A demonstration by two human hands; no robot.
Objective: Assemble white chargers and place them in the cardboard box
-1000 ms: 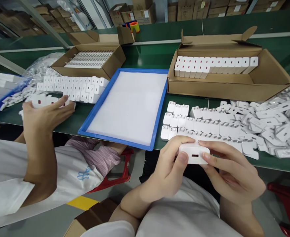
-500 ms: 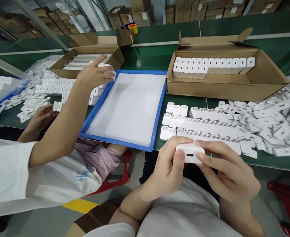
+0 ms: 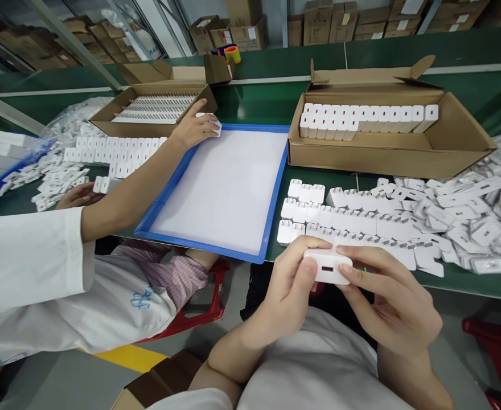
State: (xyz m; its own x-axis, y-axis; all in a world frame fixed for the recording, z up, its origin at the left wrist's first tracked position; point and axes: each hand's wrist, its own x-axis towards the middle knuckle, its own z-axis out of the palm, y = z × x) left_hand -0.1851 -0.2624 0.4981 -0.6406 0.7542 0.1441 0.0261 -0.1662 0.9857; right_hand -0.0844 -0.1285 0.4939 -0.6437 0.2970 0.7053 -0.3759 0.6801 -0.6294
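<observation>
A white USB charger point(image 3: 328, 275) with a dark port facing me is held between both hands, just off the table's front edge. My left hand point(image 3: 291, 285) grips its left end between thumb and fingers. At the right end, my right hand point(image 3: 389, 293) pinches it with the fingertips. Beyond my hands stand rows of white chargers point(image 3: 353, 218) with their prongs up. A heap of loose white plastic parts point(image 3: 468, 213) spreads to their right. Behind them, an open cardboard box point(image 3: 387, 161) holds two rows of chargers with ports showing.
A blue-rimmed white tray point(image 3: 220, 193) lies left of my rows. On the left, a co-worker's hand point(image 3: 194, 126) holds a white piece over the tray's far corner. Another open box point(image 3: 148, 102) with chargers stands behind that arm. Red stools point(image 3: 203, 310) are below.
The co-worker's raised hand has moved right, carrying a white piece to the tray's far left corner. My hands stay almost still around the charger.
</observation>
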